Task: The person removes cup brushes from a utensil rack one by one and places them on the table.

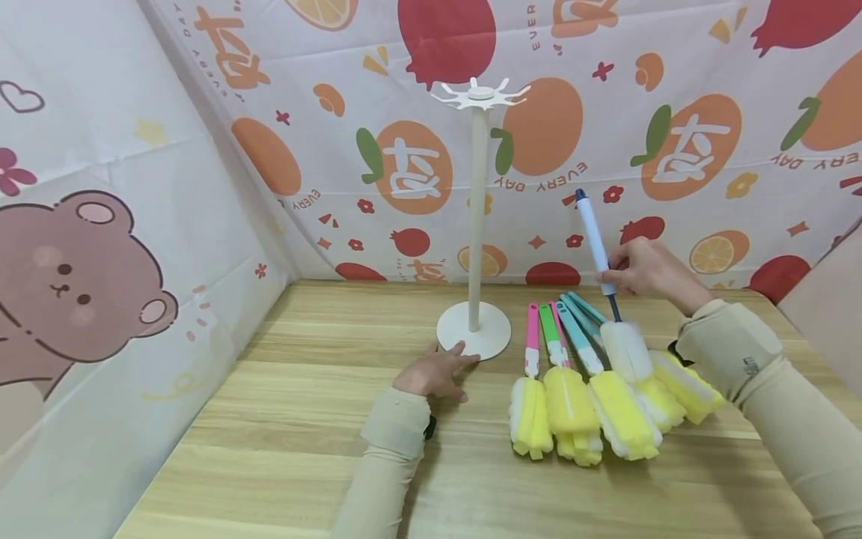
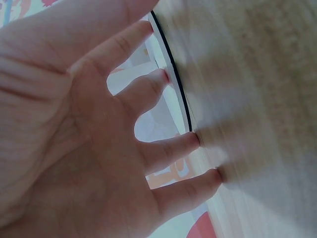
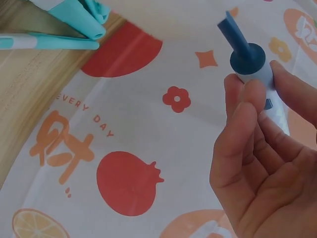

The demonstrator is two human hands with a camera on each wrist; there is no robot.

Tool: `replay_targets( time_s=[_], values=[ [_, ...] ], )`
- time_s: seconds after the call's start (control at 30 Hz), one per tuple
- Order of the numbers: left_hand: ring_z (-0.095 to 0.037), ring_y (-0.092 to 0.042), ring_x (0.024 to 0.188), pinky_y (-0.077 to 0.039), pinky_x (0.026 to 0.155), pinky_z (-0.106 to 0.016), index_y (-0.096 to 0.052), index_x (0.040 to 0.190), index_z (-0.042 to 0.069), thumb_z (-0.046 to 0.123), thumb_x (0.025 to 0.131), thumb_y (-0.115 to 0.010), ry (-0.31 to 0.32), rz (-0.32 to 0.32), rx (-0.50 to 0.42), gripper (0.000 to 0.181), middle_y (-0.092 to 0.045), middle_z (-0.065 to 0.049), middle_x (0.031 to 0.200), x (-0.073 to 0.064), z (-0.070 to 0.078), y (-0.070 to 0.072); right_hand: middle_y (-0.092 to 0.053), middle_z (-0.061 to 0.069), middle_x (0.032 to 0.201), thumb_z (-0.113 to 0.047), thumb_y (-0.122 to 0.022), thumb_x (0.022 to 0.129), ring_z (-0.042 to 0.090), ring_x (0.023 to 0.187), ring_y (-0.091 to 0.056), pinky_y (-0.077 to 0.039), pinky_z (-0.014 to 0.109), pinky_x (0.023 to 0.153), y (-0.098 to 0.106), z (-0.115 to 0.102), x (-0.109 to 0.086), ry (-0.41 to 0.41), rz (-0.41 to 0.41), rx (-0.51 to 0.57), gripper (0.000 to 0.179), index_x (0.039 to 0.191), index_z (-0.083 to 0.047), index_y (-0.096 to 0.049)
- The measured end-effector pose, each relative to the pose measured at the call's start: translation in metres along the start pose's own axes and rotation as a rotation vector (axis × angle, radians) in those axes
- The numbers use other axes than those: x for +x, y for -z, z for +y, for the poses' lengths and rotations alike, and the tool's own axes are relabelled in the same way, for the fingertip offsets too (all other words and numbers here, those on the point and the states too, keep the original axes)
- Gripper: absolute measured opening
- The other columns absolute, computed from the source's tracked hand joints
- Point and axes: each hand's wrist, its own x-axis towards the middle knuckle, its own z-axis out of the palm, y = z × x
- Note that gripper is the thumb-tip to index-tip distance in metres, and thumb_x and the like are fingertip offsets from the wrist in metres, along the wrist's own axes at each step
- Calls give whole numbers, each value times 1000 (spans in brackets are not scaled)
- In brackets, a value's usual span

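Observation:
In the head view my right hand (image 1: 643, 269) pinches the pale blue handle of a sponge bottle brush (image 1: 592, 232). Its white sponge head points down, overlapping the yellow brushes on the table. Up close, the right wrist view has the thumb and fingers of the right hand (image 3: 262, 158) around the handle, just behind the dark blue collar (image 3: 247, 58). My left hand (image 1: 434, 374) lies spread at the white stand's round base (image 1: 490, 338), fingertips at its rim. A ring of hooks (image 1: 481, 94) tops the stand's pole.
Several bottle brushes with yellow and white sponge heads (image 1: 572, 400) lie in a row on the wooden table (image 1: 323, 359), their pink, green and teal handles (image 1: 548, 326) pointing backward. A fruit-print cloth (image 1: 323, 187) stands behind the table, and a bear-print cloth (image 1: 87, 262) at the left.

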Motion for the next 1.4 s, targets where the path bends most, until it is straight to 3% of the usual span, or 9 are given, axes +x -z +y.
replay_targets(
  time_s=[0.4,0.67,0.93,1.4],
  values=[
    [-46,-11,151,-29,112,-64,-52,151,24,19,88,-81,-8,7,-14,70,-25,-3,166,1,-1,1,-67,16,80,-8,-77,91,21,57,-58,-56,35,56,9,1,11,13,-52,-70,25,97,15,-70],
    [-45,-14,151,-33,111,-61,-53,150,26,20,87,-82,-14,21,31,70,-28,-2,165,1,0,2,-65,11,78,-7,-72,94,19,56,-54,-52,31,56,11,5,10,-41,-232,-37,20,98,13,-69],
    [-43,-11,152,-33,110,-63,-52,151,27,20,88,-81,0,9,4,70,-26,0,166,0,-1,1,-65,5,70,-15,-73,95,13,52,-53,-50,25,53,0,11,13,-80,-407,-55,22,97,8,-72],
    [-45,-12,151,-33,110,-63,-51,151,27,20,88,-81,-10,8,19,70,-26,-2,166,1,-2,0,-61,1,66,-20,-71,96,9,51,-49,-45,22,52,-23,22,11,-113,-539,-98,22,79,-5,-70]
  ],
)
